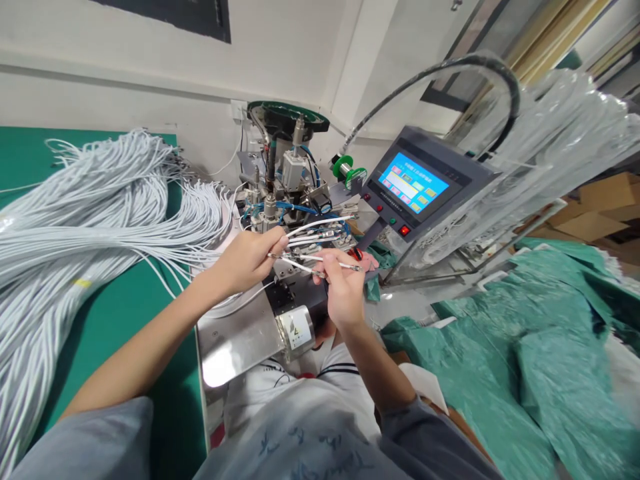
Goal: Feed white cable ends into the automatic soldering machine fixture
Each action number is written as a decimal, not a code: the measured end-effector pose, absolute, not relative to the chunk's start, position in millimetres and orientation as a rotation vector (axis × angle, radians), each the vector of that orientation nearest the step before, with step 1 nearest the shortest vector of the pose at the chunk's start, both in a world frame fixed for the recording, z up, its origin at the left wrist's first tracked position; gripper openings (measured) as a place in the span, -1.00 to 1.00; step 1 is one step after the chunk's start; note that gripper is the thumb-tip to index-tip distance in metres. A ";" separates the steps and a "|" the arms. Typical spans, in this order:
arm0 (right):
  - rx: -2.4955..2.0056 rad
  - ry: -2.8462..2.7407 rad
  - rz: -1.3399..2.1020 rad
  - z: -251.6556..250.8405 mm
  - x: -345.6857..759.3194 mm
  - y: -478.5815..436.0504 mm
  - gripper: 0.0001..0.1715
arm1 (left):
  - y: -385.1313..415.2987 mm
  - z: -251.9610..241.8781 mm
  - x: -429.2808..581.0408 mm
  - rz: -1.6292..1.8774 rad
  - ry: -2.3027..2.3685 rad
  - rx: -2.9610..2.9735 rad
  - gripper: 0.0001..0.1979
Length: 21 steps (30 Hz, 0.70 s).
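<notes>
My left hand point(256, 259) is closed around a small bunch of white cables point(320, 223), whose ends with small metal tips fan out to the right. My right hand point(344, 283) pinches the ends of one or two of these cables between thumb and fingers; exactly how many I cannot tell. Both hands are just in front of a bench machine point(293, 170) with metal cylinders, blue air tubes and a green-rimmed bowl on top. Below my hands sits a silver motor-like cylinder point(296, 330) with a warning label.
A large heap of white cables point(100, 200) covers the green table point(173, 373) on the left. On the right stands a control panel point(417, 183) with a lit touchscreen. Beside it are a green wire spool point(349, 173), plastic-wrapped items, green sheeting point(500, 353) and cardboard boxes point(600, 207).
</notes>
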State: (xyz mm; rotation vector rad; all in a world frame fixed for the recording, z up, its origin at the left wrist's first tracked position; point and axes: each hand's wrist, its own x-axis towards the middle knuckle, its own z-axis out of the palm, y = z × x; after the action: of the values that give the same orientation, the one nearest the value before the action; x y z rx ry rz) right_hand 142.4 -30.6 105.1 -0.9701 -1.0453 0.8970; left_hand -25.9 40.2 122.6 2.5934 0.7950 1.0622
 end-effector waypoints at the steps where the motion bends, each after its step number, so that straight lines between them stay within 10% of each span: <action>1: -0.980 -1.048 0.874 104.0 142.4 -29.7 -0.73 | 42.1 119.7 -26.0 1.113 0.772 2.642 -0.78; 14: -0.924 -1.063 0.891 61.0 129.5 -27.3 -0.65 | 49.6 116.7 -26.4 1.551 0.972 2.183 -0.72; 21: -1.257 -1.601 0.863 -19.9 108.8 -34.7 -0.66 | 204.9 148.5 -64.2 1.727 0.991 1.392 -0.65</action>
State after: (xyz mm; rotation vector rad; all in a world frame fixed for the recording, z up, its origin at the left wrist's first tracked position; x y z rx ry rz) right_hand 108.8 -34.7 -19.9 -1.2568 -1.6007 0.8632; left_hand -64.2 204.9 148.5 1.3922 0.9908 1.7275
